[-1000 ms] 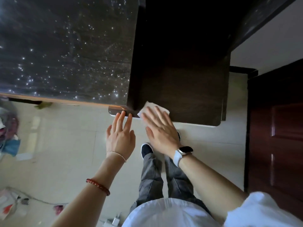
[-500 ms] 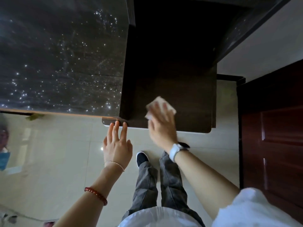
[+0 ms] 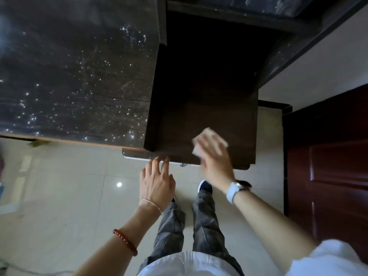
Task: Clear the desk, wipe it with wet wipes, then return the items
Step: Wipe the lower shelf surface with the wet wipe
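A dark brown wooden desk (image 3: 203, 108) fills the upper middle of the head view, its near edge just above my hands. My right hand (image 3: 216, 158) lies flat on a white wet wipe (image 3: 207, 134) and presses it onto the desk's near right part; it is blurred by motion. My left hand (image 3: 156, 182) hangs in front of the desk with straight fingers, the fingertips touching the near edge at the left corner. It holds nothing.
A dark sparkling stone surface (image 3: 75, 76) adjoins the desk on the left. A dark red wooden door (image 3: 328, 176) stands at the right. Pale floor tiles (image 3: 69, 196) lie below, with my legs and shoes under the desk edge.
My right hand has swept the wipe from the desk's near left corner to the right and a little farther in. My left hand stays at the edge.
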The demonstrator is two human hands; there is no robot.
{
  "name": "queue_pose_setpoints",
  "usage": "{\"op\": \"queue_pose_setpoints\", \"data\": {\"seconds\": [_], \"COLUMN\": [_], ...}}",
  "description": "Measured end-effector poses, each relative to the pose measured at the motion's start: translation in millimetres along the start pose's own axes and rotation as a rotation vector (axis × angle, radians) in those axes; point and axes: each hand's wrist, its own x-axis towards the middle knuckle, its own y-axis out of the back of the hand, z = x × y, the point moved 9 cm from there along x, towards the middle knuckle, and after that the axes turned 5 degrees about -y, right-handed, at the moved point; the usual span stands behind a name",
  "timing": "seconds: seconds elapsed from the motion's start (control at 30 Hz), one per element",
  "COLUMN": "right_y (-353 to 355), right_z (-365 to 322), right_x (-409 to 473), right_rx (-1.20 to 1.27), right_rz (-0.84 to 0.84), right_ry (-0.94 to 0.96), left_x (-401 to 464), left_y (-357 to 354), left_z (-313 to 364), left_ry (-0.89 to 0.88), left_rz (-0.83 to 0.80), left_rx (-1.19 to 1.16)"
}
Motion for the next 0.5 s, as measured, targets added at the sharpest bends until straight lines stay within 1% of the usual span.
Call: {"op": "queue_pose_setpoints", "data": {"seconds": [0.03, 0.07, 0.1, 0.13, 0.2, 0.3, 0.37, 0.5], "right_y": [-9, -17, -21, -18, -5, 27, 46, 66], "right_z": [-19, -29, -31, -23, 10, 82, 119, 155], "right_x": [-5, -9, -12, -10, -3, 17, 35, 78], "right_rx": [-0.030, -0.060, -0.078, -0.075, -0.049, -0.093, -0.121, -0.042], "right_rz": [-0.046, -0.089, -0.117, -0.133, -0.132, -0.109, -0.130, -0.117], "right_ry": [0.149, 0.250, 0.299, 0.301, 0.215, -0.001, -0.127, -0.288], "left_x": [2, 4, 6, 9, 15, 31, 47, 71], "left_y": [0, -1, -1, -2, -5, -12, -18, -20], "left_z": [9, 15, 17, 19, 23, 45, 63, 88], "left_ry": [-0.034, -0.048, -0.042, -0.025, -0.008, -0.070, -0.086, -0.012], "left_rz": [0.006, 0.012, 0.012, 0.008, -0.014, -0.050, -0.061, -0.045], "left_rx": [0.009, 0.017, 0.028, 0.039, 0.087, 0.150, 0.169, 0.067]}}
